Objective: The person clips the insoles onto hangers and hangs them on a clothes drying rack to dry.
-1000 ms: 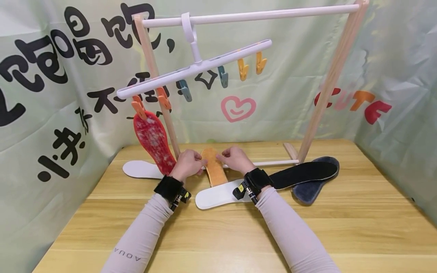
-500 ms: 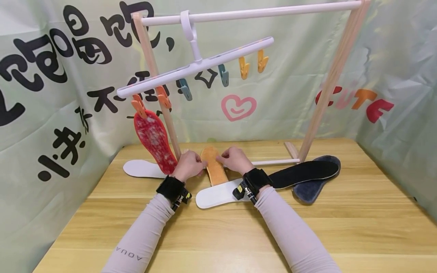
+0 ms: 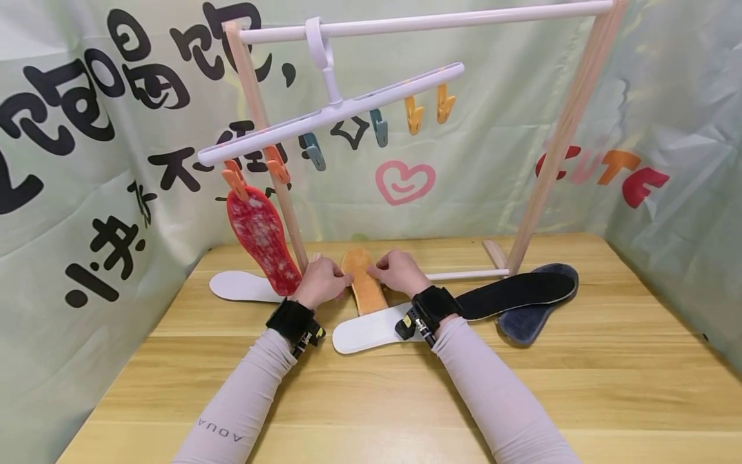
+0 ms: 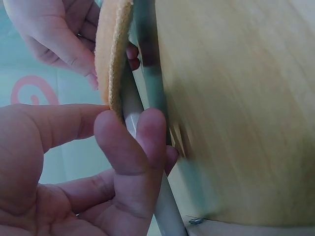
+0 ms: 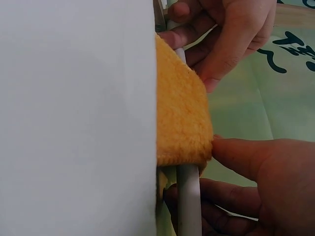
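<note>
An orange fuzzy insole (image 3: 366,289) lies between my two hands, its upper end away from me. My left hand (image 3: 321,281) pinches its left edge between thumb and fingers. On the opposite edge, my right hand (image 3: 401,270) pinches with the thumb on the side and fingers beneath. The left wrist view shows the insole (image 4: 106,54) edge-on above the rack's lower bar (image 4: 130,108). Across the near end of the orange insole lies a white insole (image 3: 368,333), which hides the left part of the right wrist view.
A white hanger (image 3: 330,117) hangs tilted from the rack's top bar (image 3: 440,24). Its orange clip (image 3: 234,180) holds a red insole (image 3: 263,238); other clips hang bare. Another white insole (image 3: 240,287) lies left. A black insole (image 3: 516,295) overlaps a dark grey one (image 3: 524,327) on the right.
Almost nothing differs. Both hands stay at the orange insole's edges, and the whole head view has shifted slightly.
</note>
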The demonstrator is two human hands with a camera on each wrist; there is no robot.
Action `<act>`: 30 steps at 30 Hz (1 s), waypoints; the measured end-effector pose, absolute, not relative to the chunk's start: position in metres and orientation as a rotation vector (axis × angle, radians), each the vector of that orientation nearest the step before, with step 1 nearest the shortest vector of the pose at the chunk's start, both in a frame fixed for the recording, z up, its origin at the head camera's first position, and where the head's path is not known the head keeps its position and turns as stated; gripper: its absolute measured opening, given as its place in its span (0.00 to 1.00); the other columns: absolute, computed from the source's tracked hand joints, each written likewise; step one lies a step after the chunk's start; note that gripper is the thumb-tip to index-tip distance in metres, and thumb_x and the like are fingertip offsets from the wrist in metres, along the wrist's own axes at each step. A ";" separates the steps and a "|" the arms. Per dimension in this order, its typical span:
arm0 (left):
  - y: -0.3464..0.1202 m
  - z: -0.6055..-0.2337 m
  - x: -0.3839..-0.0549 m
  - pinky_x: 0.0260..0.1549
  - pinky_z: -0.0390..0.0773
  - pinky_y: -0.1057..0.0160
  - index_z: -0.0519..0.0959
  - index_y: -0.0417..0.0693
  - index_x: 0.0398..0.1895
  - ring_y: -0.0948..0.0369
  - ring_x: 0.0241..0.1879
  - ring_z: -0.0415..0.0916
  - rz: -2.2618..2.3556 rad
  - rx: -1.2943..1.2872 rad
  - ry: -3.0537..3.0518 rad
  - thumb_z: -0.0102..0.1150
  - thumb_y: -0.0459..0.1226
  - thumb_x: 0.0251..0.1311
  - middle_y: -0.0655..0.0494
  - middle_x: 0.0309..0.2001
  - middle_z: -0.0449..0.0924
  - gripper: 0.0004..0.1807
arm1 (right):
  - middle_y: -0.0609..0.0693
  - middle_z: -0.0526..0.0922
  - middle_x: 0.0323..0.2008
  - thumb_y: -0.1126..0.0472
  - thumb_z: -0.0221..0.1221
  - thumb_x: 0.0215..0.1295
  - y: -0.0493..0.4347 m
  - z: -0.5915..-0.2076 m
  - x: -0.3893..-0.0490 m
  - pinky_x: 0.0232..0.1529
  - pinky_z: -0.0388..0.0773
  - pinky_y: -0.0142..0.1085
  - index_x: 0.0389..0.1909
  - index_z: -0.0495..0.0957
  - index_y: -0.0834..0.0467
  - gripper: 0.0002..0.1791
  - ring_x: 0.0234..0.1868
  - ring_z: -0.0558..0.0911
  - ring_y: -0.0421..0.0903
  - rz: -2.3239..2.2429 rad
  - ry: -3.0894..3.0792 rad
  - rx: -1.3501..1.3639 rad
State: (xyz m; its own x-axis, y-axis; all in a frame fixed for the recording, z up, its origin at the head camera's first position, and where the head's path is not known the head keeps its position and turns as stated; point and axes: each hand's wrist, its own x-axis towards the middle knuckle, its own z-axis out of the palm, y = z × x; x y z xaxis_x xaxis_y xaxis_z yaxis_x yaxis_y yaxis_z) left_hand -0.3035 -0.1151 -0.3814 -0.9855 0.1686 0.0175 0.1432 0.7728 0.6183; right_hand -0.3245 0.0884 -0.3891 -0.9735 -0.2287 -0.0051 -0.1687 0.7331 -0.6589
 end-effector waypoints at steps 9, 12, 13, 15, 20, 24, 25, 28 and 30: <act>-0.115 -0.381 -0.304 0.27 0.71 0.67 0.89 0.41 0.27 0.60 0.19 0.78 1.057 0.239 2.885 0.66 0.42 0.72 0.48 0.20 0.86 0.17 | 0.52 0.87 0.38 0.51 0.65 0.77 0.088 -0.388 -0.323 0.34 0.73 0.30 0.50 0.89 0.64 0.18 0.34 0.79 0.43 -1.081 2.850 -0.328; -0.115 -0.381 -0.303 0.28 0.73 0.67 0.89 0.41 0.27 0.58 0.21 0.81 1.078 0.235 2.880 0.67 0.42 0.72 0.47 0.20 0.87 0.16 | 0.53 0.88 0.40 0.52 0.65 0.77 0.088 -0.387 -0.322 0.36 0.75 0.30 0.51 0.89 0.64 0.18 0.35 0.81 0.44 -1.089 2.843 -0.326; -0.114 -0.380 -0.303 0.28 0.74 0.67 0.89 0.41 0.28 0.57 0.21 0.82 1.087 0.240 2.880 0.67 0.42 0.72 0.47 0.20 0.87 0.16 | 0.54 0.89 0.41 0.52 0.65 0.77 0.088 -0.388 -0.323 0.37 0.76 0.31 0.52 0.88 0.64 0.19 0.36 0.81 0.44 -1.093 2.840 -0.324; -0.114 -0.380 -0.302 0.30 0.76 0.67 0.89 0.41 0.29 0.55 0.22 0.84 1.106 0.248 2.881 0.67 0.41 0.72 0.47 0.21 0.87 0.15 | 0.55 0.89 0.43 0.51 0.65 0.77 0.089 -0.387 -0.322 0.38 0.77 0.31 0.53 0.88 0.64 0.19 0.37 0.81 0.44 -1.106 2.827 -0.316; -0.112 -0.376 -0.300 0.32 0.79 0.67 0.87 0.42 0.32 0.54 0.23 0.87 1.145 0.267 2.897 0.67 0.40 0.71 0.46 0.22 0.88 0.12 | 0.55 0.90 0.44 0.51 0.65 0.77 0.090 -0.386 -0.322 0.37 0.77 0.31 0.53 0.88 0.64 0.19 0.37 0.82 0.45 -1.137 2.805 -0.311; -0.111 -0.374 -0.300 0.27 0.80 0.67 0.87 0.41 0.33 0.59 0.19 0.84 1.182 0.259 2.896 0.67 0.40 0.72 0.50 0.21 0.87 0.12 | 0.55 0.90 0.42 0.52 0.66 0.77 0.090 -0.385 -0.323 0.38 0.76 0.32 0.50 0.89 0.64 0.18 0.37 0.82 0.45 -1.145 2.824 -0.338; -0.111 -0.373 -0.300 0.26 0.80 0.67 0.88 0.41 0.33 0.61 0.19 0.82 1.188 0.255 2.895 0.67 0.40 0.72 0.51 0.20 0.86 0.12 | 0.55 0.91 0.43 0.52 0.66 0.76 0.090 -0.385 -0.323 0.39 0.77 0.32 0.49 0.90 0.64 0.18 0.37 0.82 0.45 -1.150 2.829 -0.344; -0.110 -0.372 -0.300 0.24 0.79 0.68 0.88 0.41 0.34 0.64 0.19 0.81 1.208 0.246 2.897 0.67 0.40 0.72 0.53 0.20 0.85 0.11 | 0.56 0.91 0.43 0.52 0.66 0.76 0.090 -0.385 -0.325 0.42 0.79 0.34 0.48 0.90 0.64 0.17 0.39 0.83 0.46 -1.171 2.834 -0.360; -0.111 -0.372 -0.301 0.23 0.79 0.68 0.88 0.42 0.36 0.63 0.21 0.82 1.219 0.232 2.901 0.67 0.39 0.72 0.53 0.21 0.86 0.10 | 0.56 0.92 0.44 0.52 0.66 0.76 0.090 -0.385 -0.326 0.44 0.80 0.36 0.49 0.90 0.63 0.17 0.40 0.84 0.46 -1.185 2.834 -0.362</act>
State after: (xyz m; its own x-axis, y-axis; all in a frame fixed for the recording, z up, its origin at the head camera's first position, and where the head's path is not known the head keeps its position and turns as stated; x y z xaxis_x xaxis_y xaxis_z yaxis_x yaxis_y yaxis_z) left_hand -0.3005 -0.1106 -0.3719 -0.9891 0.1296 0.0698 0.1406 0.6907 0.7094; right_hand -0.3259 0.0901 -0.3853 -0.9714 -0.2331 0.0448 -0.1956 0.6791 -0.7075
